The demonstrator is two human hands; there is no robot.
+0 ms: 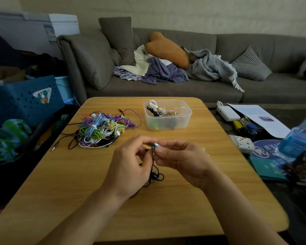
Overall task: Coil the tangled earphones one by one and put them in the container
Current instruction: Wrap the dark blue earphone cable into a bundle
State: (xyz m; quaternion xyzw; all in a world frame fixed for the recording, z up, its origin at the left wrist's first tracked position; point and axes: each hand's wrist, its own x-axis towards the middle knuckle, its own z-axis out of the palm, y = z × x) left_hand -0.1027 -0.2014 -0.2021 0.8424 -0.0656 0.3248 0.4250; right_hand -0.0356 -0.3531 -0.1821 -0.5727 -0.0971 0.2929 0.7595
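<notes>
I'm pinching the dark earphone [154, 171] with both hands [129, 165] [179, 160], mid-coil; next, finishing loops, dropping into container [167, 114] at 12 o'clock.

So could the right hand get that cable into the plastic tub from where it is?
Probably yes. The clear container sits open-topped on the table, just beyond the right hand, with bare tabletop between. Both that and the left hand are pinching the dark earphone, still uncoiled.

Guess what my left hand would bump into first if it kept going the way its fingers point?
Probably the right hand: the left hand points toward it, both pinching the dark earphone.
</notes>
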